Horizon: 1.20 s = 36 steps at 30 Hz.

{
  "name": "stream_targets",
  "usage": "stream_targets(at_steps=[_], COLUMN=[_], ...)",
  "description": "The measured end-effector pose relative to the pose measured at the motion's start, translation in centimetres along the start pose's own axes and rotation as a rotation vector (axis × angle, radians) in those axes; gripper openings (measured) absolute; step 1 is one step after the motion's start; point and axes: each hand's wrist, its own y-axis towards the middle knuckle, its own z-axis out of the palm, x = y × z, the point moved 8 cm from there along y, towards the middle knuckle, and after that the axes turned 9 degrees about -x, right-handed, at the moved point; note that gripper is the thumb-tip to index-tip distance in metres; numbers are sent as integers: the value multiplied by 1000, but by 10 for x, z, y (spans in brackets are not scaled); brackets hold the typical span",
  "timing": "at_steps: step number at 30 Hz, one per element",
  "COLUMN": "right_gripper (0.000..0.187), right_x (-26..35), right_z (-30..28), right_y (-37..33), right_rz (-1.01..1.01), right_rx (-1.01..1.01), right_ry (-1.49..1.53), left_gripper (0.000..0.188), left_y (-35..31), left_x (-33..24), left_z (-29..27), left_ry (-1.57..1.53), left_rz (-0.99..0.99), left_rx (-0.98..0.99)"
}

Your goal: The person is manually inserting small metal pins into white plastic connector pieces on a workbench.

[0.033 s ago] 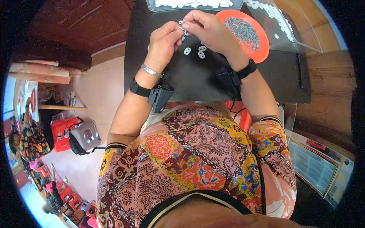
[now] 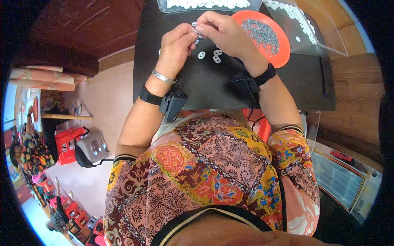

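Nothing has moved since the earlier frame: both hands sit in the same spot, same pose. My left hand (image 2: pixel 177 43) and right hand (image 2: pixel 225 30) are together, fingertips pinched on one small white plastic ring piece (image 2: pixel 195 31) between them, with what looks like a thin metal bit; too small to tell. Just below my hands, a few loose white ring pieces (image 2: pixel 209 55) lie on the black mat (image 2: pixel 230 88). Right of my right hand sits the round orange plate (image 2: pixel 276 51) with a heap of thin dark metal wires (image 2: pixel 262 35). Above my hands, a clear plastic tray of white pieces (image 2: pixel 207 4); far right, another clear tray (image 2: pixel 305 26). Judging progress: one piece in hand, the loose ones waiting, both trays well stocked, so plenty is left.
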Motion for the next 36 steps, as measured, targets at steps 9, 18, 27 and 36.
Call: stream_targets(at_steps=[9, 18, 27, 36], right_gripper=[14, 16, 18, 14], right_x=[-10, 13, 2, -9], right_z=[6, -29, -12, 13], right_y=[1, 11, 3, -3], right_rz=[95, 67, -236, -272], right_rx=[-6, -178, 7, 111], right_ry=[43, 46, -525, -804], left_gripper=[17, 12, 15, 17], left_y=[-1, 9, 15, 15], left_x=[-1, -10, -4, -5], left_z=[-2, -29, -53, -48], left_ry=[8, -201, -260, -302], left_rz=[37, 48, 35, 60], left_rx=[-42, -213, -302, -248])
